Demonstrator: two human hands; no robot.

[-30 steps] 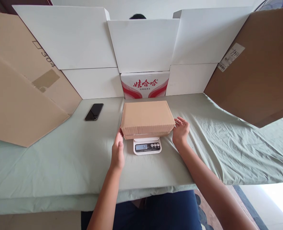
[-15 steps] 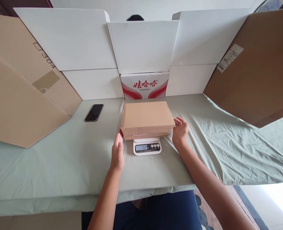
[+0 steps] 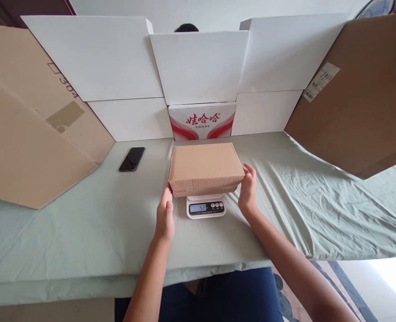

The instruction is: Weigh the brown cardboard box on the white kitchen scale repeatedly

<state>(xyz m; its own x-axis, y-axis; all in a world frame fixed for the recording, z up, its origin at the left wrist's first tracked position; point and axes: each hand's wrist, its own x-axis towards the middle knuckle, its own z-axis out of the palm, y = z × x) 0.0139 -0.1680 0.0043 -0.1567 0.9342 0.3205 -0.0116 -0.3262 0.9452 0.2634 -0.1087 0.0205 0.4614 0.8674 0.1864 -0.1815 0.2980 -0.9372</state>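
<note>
Box: we see a plain brown cardboard box [image 3: 206,167] lying flat on a small white kitchen scale [image 3: 206,208], centre of the green-sheeted table [image 3: 83,232].
Left hand: our left hand [image 3: 165,215] stands flat and unclenched at the box's 8 o'clock corner, fingertips touching it, gripping nothing.
Right hand: our right hand [image 3: 248,191] is loosely cupped against the box's 3 o'clock end, holding nothing.
Handling: we judge it light and stiff but dentable; best gripped at both short ends.
Surroundings: black phone [image 3: 131,158] at 10 o'clock; red-printed carton [image 3: 202,120] at 12 o'clock.
Hidden: scale platform is covered; display digits are too small to trust; the box's contents are unseen.
</note>
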